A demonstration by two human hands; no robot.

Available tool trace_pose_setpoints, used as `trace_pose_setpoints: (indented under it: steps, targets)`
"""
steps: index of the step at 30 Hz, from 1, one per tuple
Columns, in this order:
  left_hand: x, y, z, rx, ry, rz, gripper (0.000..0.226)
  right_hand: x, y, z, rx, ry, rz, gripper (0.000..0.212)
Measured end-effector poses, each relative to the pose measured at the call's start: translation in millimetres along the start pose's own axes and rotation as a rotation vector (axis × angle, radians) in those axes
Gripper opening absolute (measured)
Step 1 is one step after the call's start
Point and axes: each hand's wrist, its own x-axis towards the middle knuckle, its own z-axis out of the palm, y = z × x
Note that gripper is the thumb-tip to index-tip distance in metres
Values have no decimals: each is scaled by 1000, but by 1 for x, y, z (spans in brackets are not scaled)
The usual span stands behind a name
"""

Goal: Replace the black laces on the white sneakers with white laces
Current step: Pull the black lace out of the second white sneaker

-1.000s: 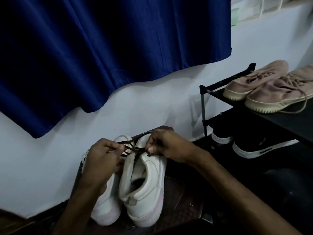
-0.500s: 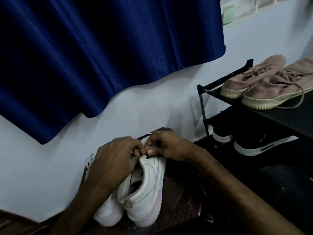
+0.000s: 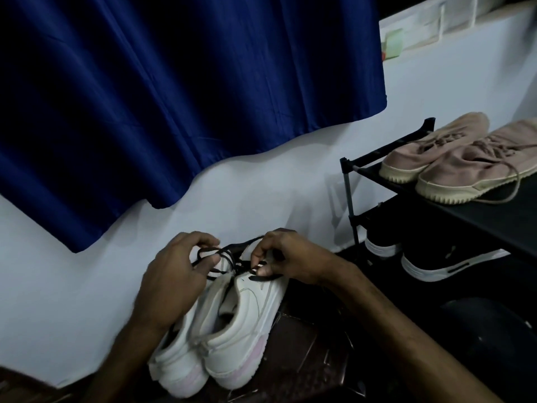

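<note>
We are looking down at a dark blue curtain [image 3: 174,112] that is hanging over a white wall [image 3: 261,193]. To the right a black shoe rack [image 3: 350,196] is standing against this wall; it is carrying a pair of dusty-pink sneakers [image 3: 470,164] on its upper shelf and black shoes with white soles [image 3: 436,263] on the shelf below. The white sneakers [image 3: 247,324] are lying side by side at lower centre on a dark brown surface [image 3: 305,344], heels toward us and toes toward the wall. The left hand [image 3: 177,280] is reaching over the left sneaker, and its grip is closing on a loop of the black lace [image 3: 223,254], which is passing between thumb and curled fingers. The right hand [image 3: 290,257] is resting on the top of the right sneaker, and its grip is pinching the same lace with thumb and fingertips just above the eyelets. The lace is running between the two hands and down into the right sneaker's eyelets.
</note>
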Motion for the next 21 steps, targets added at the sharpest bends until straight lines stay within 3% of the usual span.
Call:
trace_pose_setpoints:
  steps: [4,10,15,21]
  targets:
    - [2,14,-7,33,-256,248,19,-1,-1,-2,25,9,-28,18]
    - [5,23,-2,377,-421,341,33,1,0,-1,14,18,-6,20]
    - [5,36,-6,344,-419,292,43,2,-1,-6,-6,28,-5,19]
    - [5,27,-19,301,-422,266,23,1,1,-4,28,7,-14,18]
